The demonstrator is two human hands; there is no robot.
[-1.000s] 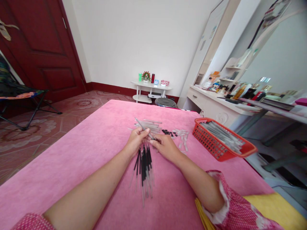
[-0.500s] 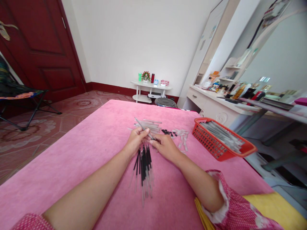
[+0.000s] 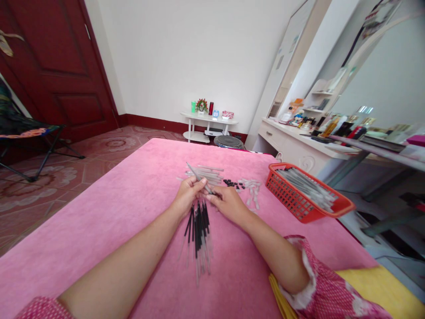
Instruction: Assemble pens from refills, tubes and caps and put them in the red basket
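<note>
A slim grey translucent pen (image 3: pixel 193 170) slants between my hands above the pink cloth. My left hand (image 3: pixel 187 195) is closed round its middle, thumb on top. My right hand (image 3: pixel 229 203) pinches the pen's lower end; the fingertips partly hide that end. Just below the hands lie several black ink refills (image 3: pixel 198 232), fanned out with their clear ends towards me. Behind the hands is a small pile of clear pen barrels (image 3: pixel 210 173). To their right are several small black plugs (image 3: pixel 232 183) and a scatter of clear pen caps (image 3: pixel 253 190).
An orange-red plastic basket (image 3: pixel 299 207) full of grey pens stands on the table's (image 3: pixel 133 195) right side. A folded yellow cloth (image 3: pixel 381 288) lies near my right elbow. Beyond are a dressing table (image 3: pixel 288 139) with bottles, a small white stand (image 3: pixel 199 117) and a folding chair (image 3: pixel 29 137).
</note>
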